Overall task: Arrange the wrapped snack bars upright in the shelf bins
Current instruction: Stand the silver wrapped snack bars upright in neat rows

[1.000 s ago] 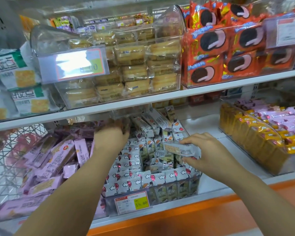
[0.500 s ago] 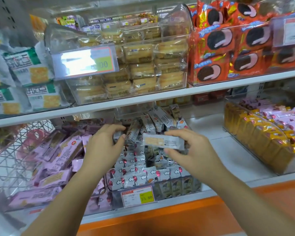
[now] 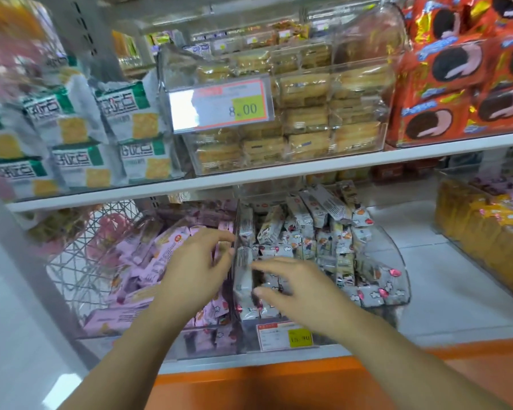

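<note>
My right hand (image 3: 302, 288) is open, straight fingers pressing a white snack bar (image 3: 243, 273) upright against the left wall of the clear bin (image 3: 397, 255), I judge to keep it from tipping. At its nine o'clock my left hand (image 3: 196, 270), relaxed and holding nothing, touches that wall from outside, above the pink bars (image 3: 137, 261). Leaning bars (image 3: 323, 208) wait at one o'clock.

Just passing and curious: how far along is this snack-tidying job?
Done: front rows of white bars stand upright in the clear bin. In hand: the right hand presses one bar against the bin's left wall; the left hand hovers beside it. Left: back bars lean loosely.
</note>
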Available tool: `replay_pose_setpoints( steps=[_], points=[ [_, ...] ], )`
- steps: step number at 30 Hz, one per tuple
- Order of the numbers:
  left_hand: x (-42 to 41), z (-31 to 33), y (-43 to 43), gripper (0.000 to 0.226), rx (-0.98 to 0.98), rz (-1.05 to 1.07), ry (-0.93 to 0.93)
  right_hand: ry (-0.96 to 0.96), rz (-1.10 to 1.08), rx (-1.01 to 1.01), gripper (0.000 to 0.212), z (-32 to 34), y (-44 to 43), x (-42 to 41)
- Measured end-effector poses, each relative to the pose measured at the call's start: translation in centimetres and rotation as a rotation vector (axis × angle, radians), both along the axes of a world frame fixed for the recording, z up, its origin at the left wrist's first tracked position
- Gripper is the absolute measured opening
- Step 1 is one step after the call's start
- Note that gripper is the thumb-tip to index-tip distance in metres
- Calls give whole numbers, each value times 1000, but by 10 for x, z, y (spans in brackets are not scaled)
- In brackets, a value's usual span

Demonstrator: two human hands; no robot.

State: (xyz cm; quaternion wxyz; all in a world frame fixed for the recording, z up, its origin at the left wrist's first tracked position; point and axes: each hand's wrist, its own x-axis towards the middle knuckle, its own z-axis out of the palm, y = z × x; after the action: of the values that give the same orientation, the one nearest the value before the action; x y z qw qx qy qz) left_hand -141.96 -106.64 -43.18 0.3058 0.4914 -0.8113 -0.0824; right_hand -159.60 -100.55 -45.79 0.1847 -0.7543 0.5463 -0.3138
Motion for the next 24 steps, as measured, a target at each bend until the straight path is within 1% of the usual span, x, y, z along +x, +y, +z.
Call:
replay_pose_setpoints(
  steps=[2,5,7,9,12,15,20,22,24],
  points=[
    [-6,-1,2,19,-7,-27,-7,-32,-55,-16,44,10,7,-22],
    [-25,0,6,21,-29,-81,-53,-100,-206,-63,38,24,20,-64],
    [-42,2,9,23,-31,-132,-101,-78,-309,-96,33,26,26,-93],
    [-61,5,14,25,-8,-194,-161,-23,-359,-93,31,22,31,-117],
    [-92,3,15,29,100,-275,-298,89,-326,-88,29,12,35,-135],
    [-122,-4,12,32,227,-382,-359,169,-290,-85,32,7,37,-140],
    [-153,-21,-2,35,364,-477,-486,144,-293,-77,30,4,40,-151],
    [-158,-26,-6,35,400,-469,-494,125,-287,-67,29,3,41,-152],
    [-160,-27,-7,32,391,-446,-459,124,-280,-68,29,2,41,-153]
  ],
)
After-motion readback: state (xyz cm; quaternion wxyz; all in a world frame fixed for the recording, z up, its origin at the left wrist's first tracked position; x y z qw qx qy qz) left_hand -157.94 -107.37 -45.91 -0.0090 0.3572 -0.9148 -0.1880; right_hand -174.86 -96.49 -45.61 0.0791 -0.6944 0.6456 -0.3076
